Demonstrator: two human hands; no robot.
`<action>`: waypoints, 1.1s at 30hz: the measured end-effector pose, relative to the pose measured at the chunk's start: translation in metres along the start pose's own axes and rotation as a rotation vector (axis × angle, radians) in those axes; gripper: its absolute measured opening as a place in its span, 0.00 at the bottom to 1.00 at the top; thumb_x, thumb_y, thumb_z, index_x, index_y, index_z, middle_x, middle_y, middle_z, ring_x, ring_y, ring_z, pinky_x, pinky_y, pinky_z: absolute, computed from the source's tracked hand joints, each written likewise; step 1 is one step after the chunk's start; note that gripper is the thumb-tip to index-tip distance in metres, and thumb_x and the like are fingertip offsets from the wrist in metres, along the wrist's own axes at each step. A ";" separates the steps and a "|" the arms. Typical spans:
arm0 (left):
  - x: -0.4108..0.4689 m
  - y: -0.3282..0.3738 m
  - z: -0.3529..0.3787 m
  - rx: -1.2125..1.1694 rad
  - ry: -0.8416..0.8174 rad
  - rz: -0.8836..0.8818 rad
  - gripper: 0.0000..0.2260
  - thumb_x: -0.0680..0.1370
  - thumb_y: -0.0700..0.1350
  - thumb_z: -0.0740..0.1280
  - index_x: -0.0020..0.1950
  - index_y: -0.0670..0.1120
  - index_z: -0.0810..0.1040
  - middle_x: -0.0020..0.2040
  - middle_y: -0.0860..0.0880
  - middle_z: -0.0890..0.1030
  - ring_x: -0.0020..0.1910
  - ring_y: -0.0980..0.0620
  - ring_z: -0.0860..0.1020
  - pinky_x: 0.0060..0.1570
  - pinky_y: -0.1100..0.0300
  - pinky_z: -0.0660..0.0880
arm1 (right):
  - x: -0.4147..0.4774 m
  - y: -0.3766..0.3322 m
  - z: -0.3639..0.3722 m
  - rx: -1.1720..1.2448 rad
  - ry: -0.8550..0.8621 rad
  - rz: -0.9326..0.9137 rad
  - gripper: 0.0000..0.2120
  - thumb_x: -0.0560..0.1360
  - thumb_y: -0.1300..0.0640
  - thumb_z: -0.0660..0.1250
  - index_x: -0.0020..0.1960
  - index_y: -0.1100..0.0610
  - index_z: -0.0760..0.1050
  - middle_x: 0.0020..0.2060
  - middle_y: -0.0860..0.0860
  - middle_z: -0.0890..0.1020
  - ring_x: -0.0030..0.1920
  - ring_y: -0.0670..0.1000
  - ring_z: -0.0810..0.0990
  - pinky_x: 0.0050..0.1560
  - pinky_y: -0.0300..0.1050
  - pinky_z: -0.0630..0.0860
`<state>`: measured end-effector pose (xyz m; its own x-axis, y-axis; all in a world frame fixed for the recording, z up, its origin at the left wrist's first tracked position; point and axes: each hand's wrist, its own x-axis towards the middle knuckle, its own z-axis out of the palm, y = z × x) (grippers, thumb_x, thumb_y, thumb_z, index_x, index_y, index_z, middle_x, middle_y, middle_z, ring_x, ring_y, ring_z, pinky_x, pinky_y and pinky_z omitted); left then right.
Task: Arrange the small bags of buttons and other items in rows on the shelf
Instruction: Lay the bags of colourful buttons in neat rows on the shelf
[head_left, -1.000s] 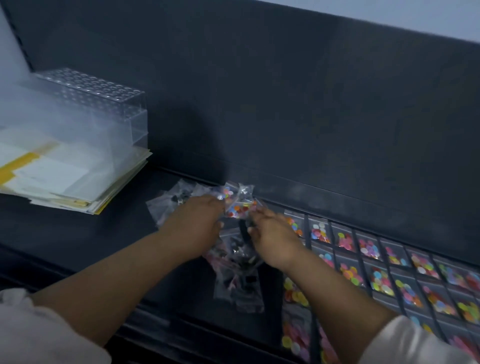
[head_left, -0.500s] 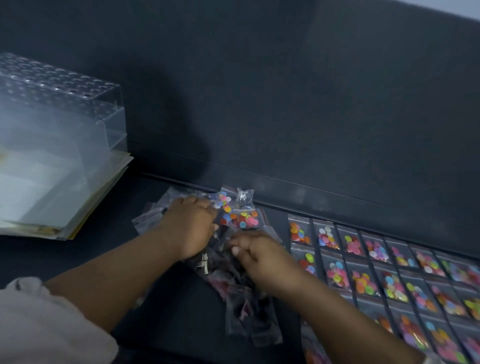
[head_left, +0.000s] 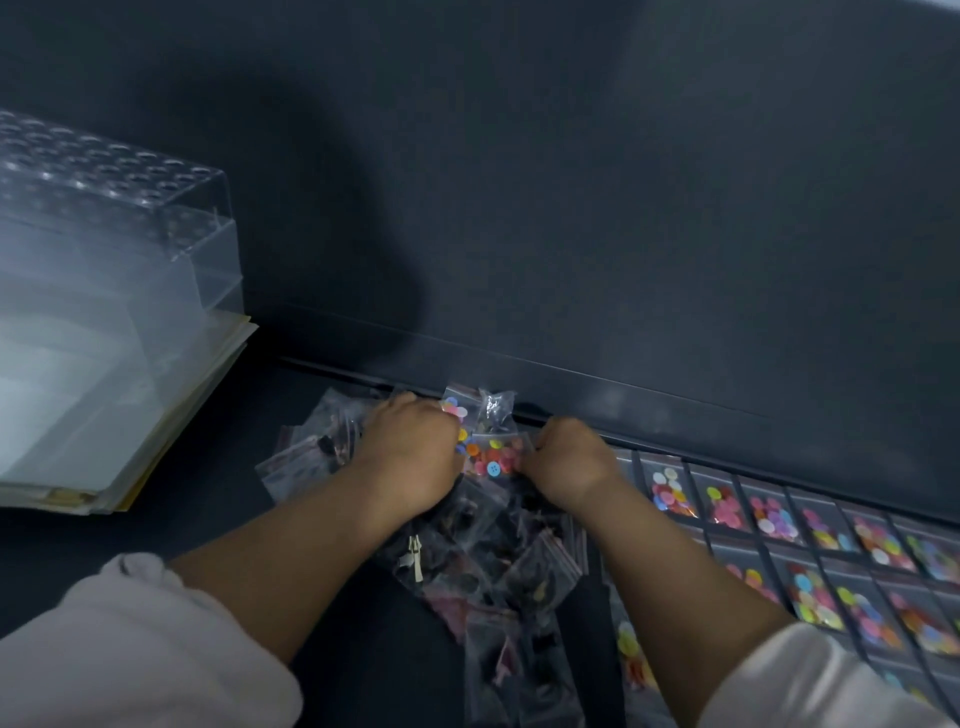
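Up from the loose pile (head_left: 498, 561) my right grip (head_left: 566, 462) has come to clamp one edge of the button bag (head_left: 493, 460), my left grip (head_left: 410, 457) clamped on the other, just left of the laid rows (head_left: 779, 519), the pile yet unplaced.

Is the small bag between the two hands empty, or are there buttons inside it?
Not empty: red, orange and light blue buttons show through the clear bag, held between left hand and right hand.

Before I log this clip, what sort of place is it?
Probably a craft or haberdashery shop display: a dark shelf with rows of button bags, an unsorted pile of small bags, and a clear plastic rack.
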<state>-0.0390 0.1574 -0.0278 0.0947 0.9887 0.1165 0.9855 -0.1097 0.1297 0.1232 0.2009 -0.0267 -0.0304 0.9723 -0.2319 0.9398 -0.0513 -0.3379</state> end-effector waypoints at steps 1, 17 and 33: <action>0.002 0.001 0.002 0.008 -0.009 -0.021 0.13 0.77 0.54 0.62 0.51 0.48 0.79 0.53 0.49 0.79 0.57 0.47 0.72 0.58 0.57 0.66 | 0.001 -0.001 -0.001 0.009 -0.024 0.006 0.08 0.72 0.53 0.67 0.45 0.58 0.75 0.49 0.58 0.81 0.48 0.57 0.79 0.41 0.41 0.68; -0.012 0.009 -0.015 -0.569 0.062 -0.286 0.06 0.75 0.42 0.63 0.37 0.49 0.74 0.39 0.52 0.82 0.39 0.50 0.79 0.46 0.55 0.74 | -0.017 0.014 -0.020 0.634 0.105 -0.071 0.11 0.73 0.65 0.63 0.35 0.55 0.69 0.33 0.59 0.80 0.32 0.55 0.78 0.35 0.49 0.76; -0.052 0.106 -0.055 -1.526 -0.154 -0.590 0.14 0.73 0.27 0.65 0.48 0.45 0.76 0.48 0.43 0.81 0.44 0.49 0.81 0.42 0.59 0.78 | -0.095 0.102 -0.081 1.117 -0.092 -0.039 0.09 0.76 0.66 0.63 0.39 0.56 0.73 0.31 0.53 0.75 0.32 0.49 0.75 0.33 0.42 0.77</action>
<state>0.0531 0.0892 0.0342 -0.1167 0.9178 -0.3794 -0.1449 0.3622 0.9208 0.2494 0.1221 0.0349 -0.1218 0.9593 -0.2547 0.1064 -0.2425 -0.9643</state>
